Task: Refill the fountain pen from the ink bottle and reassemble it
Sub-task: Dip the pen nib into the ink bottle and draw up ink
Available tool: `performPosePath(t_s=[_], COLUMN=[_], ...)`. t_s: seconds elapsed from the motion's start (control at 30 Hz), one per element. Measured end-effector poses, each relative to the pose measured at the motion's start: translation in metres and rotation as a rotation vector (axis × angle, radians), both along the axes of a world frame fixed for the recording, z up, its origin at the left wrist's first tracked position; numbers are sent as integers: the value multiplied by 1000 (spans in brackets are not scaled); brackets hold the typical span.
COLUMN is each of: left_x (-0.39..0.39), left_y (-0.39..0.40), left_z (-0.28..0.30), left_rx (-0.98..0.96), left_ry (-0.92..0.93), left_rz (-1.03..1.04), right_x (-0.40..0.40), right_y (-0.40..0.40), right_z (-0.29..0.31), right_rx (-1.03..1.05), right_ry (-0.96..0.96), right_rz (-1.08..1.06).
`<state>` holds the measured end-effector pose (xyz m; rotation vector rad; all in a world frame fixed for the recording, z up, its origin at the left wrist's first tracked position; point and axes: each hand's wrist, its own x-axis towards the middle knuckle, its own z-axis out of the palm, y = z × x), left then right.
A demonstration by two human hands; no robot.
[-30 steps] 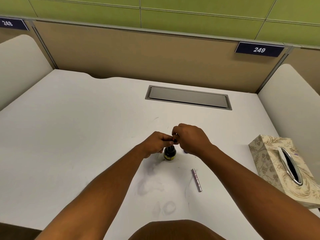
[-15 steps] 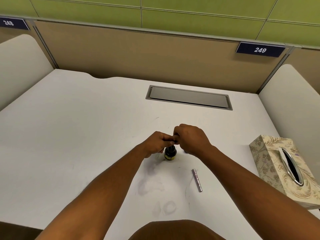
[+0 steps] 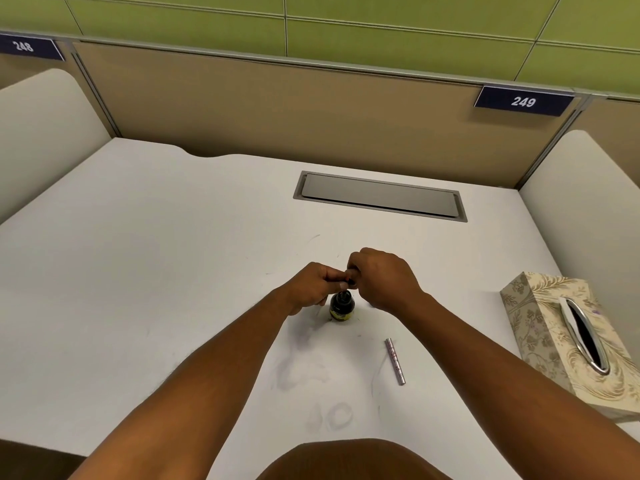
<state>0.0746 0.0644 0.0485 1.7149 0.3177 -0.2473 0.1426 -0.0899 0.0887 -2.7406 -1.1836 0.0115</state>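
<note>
Evidently the filling step was in hand. Both hands met directly above the ink bottle [image 3: 341, 306], which stood upright on the desk [image 3: 173, 271] near its middle. The left hand [image 3: 313, 284] and right hand [image 3: 381, 278] were curled, fingertips pinched together on a small dark part, likely the pen's front section; too small to confirm. Its lower end seemed to reach into the bottle mouth. To do this well: keep the piece vertical, work the filler slowly, and steady the unheld bottle against tipping. Forearms converged, wrists raised off the desk. The silver barrel [image 3: 394, 361] lay apart, nearer the body; a tissue box [image 3: 540, 327] sat far right.
</note>
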Motion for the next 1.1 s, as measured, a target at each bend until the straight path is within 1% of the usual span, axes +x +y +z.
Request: performPosePath(t_s=[0.13, 0.23, 0.33, 0.53, 0.73, 0.87, 1.0, 1.1], left_x=[0, 2, 1, 0, -5, -13, -23, -31], left_y=[2, 1, -2, 1, 10, 14, 15, 16], left_z=[-1, -1, 0, 5, 7, 5, 1, 0], left_rx=[1, 16, 11, -15, -109, -199, -302, -334], left_ry=[2, -1, -7, -17, -79, -65, -72, -70], left_rz=[-5, -14, -6, -17, 109, 243, 343, 404], right_x=[0, -1, -2, -2, -2, -7, -13, -18], right_y=[0, -2, -3, -7, -21, -30, -37, -41], right_z=[0, 1, 2, 2, 4, 4, 3, 3], right_rx=[34, 5, -3, 31, 215, 322, 442, 492], right_ry=[21, 10, -8, 55, 127, 211, 246, 271], right_rz=[16, 41, 22, -31, -186, -259, -314, -360])
